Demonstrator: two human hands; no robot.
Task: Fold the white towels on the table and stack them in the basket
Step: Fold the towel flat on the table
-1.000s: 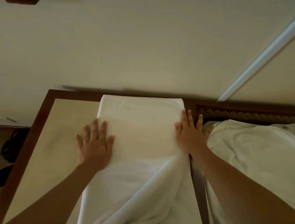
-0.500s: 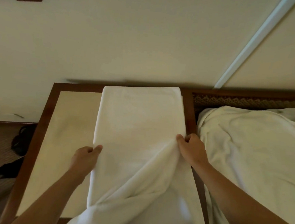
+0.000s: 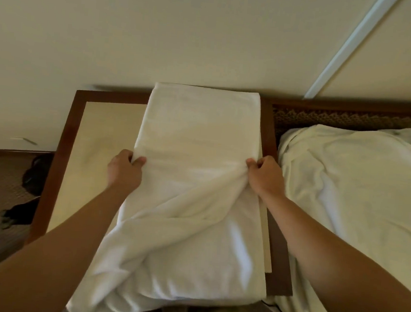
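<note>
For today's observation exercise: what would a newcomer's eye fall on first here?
First, the long white towel running down the middle of the dark-framed table, its near end spilling over the edge. The left hand and right hand each pinch a side edge midway. To the right lies rumpled white cloth.

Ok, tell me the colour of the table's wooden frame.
Dark reddish-brown wooden table frame, clearest in the head view.

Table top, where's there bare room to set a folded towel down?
Bare patch: the table's left side, between its dark wood frame and the towel. Crowded: the middle and right, under the towel that both hands (left, right) grip. Only a thin strip shows along the right edge, beside the white pile.
</note>
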